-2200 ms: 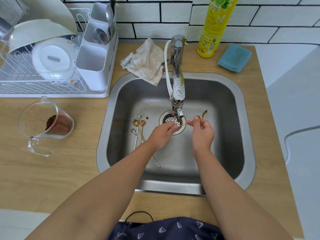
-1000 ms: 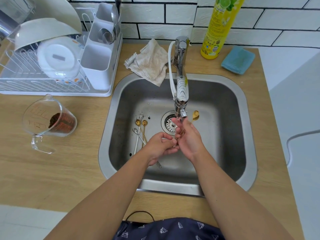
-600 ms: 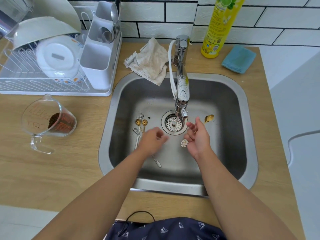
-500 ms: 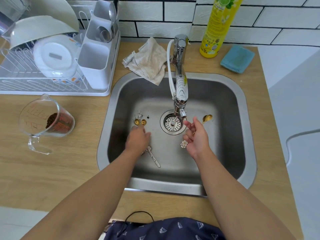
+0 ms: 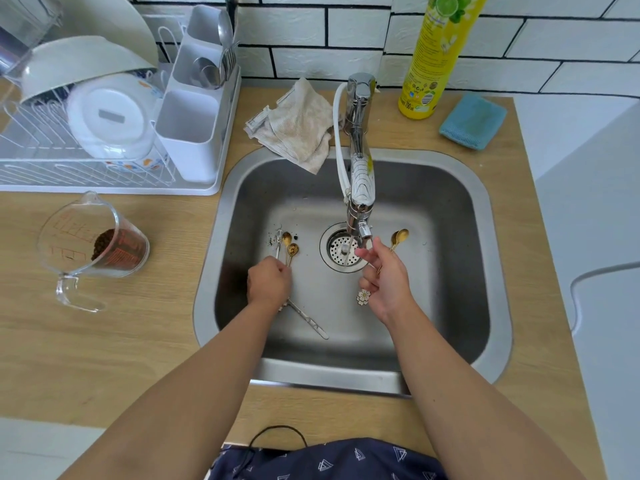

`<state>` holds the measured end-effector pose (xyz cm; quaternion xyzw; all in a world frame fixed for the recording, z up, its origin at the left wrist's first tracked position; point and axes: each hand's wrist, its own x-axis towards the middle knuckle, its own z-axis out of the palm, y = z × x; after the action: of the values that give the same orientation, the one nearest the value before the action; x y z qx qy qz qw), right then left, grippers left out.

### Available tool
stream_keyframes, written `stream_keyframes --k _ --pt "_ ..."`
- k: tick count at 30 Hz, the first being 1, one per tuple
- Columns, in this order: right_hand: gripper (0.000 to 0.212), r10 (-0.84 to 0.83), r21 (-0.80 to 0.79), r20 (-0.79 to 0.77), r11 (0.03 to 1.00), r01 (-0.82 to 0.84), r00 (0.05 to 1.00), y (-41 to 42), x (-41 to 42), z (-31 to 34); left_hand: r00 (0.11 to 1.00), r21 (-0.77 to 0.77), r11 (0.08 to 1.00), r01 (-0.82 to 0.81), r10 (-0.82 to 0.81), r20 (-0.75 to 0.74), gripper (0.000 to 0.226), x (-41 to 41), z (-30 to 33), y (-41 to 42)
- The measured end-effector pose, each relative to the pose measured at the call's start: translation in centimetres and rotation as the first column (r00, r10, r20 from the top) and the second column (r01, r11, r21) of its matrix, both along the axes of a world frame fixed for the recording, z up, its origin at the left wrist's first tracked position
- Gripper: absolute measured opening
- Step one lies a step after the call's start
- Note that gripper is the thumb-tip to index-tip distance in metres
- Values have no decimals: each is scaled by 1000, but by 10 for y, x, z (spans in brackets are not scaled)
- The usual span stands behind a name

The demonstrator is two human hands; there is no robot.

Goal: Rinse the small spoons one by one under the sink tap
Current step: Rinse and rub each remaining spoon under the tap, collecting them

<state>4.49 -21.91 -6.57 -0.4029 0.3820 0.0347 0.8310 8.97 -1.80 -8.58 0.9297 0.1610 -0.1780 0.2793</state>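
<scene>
Small gold spoons (image 5: 290, 249) lie left of the steel drain (image 5: 343, 250); my left hand (image 5: 269, 282) curls onto them, right hand (image 5: 384, 278) pinching a rinsed flower-handled gold spoon (image 5: 398, 239). I'd lift just one.

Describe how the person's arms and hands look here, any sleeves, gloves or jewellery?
Both forearms are bare to the bottom edge of the picture: no sleeves show. The left hand and right hand wear no gloves, and no rings, watch or bracelets show. At the waist is a navy garment with small white triangle outlines, and a thin black cord loops above it.
</scene>
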Motion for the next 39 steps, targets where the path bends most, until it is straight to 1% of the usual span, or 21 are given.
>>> stream_keyframes --k 3,5,6,9,11,14,17,20,30,36,39 --pt "13 -12 -4 -2 1000 12 1000 -1 0 1 986 -114 991 68 -49 158 13 -4 8 -8" --pt "13 -18 -13 -6 1000 18 1000 0 0 1 957 -176 972 154 -103 270 10 -7 16 -16" --pt "13 -23 -17 -11 1000 23 1000 0 0 2 944 -187 960 210 -149 294 9 -9 19 -20" --pt "14 -31 -39 -22 999 30 999 -1 0 3 905 -166 907 388 -341 254 5 -17 21 -27" --pt "16 -22 -72 -36 997 20 999 0 -1 3 889 -177 878 445 -408 209 6 -22 20 -30" --pt "18 0 -135 -54 991 -7 999 1 -1 2 885 -195 866 460 -430 179 9 -24 19 -32" --pt "20 -6 -166 -71 986 -5 997 2 -1 1 879 -182 863 471 -442 182 10 -25 19 -31" --pt "22 -16 -174 -73 985 3 997 1 -2 1 873 -181 857 483 -453 181 10 -25 18 -30" --pt "19 -5 -184 -69 983 -8 998 1 -2 0 866 -176 850 497 -472 164 11 -26 17 -29" --pt "7 23 -216 -88 975 -41 996 2 -3 -3 875 -202 851 485 -465 137 12 -26 19 -29" --pt "13 59 -218 -95 973 -78 994 4 -4 -4 872 -238 839 489 -476 113 12 -27 20 -30"
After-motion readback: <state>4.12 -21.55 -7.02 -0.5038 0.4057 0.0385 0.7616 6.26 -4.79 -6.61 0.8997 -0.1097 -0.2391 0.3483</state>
